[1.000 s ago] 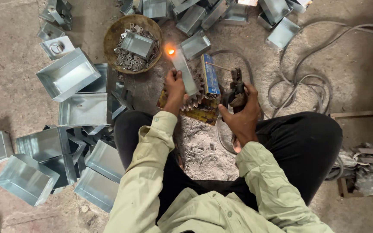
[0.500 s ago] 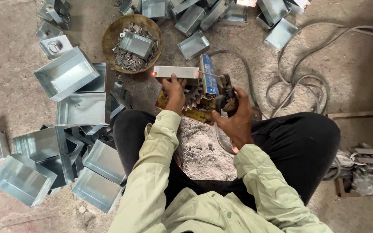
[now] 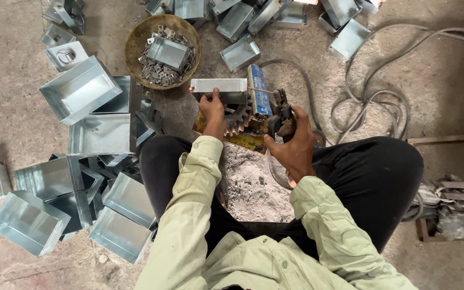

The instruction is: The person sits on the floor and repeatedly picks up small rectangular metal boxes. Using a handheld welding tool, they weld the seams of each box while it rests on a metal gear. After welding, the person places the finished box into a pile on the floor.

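Two hands were observed, one left hand and one right hand. One round basket of small metal clips was counted. One toothed gear was noted.

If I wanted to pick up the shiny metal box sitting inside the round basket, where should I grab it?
Probably by its two long side walls, coming straight down from above. The small metal box lies open side up on a heap of little metal pieces in the round basket, so its thin upright walls are free to pinch. The edges look sharp, so hold gently.
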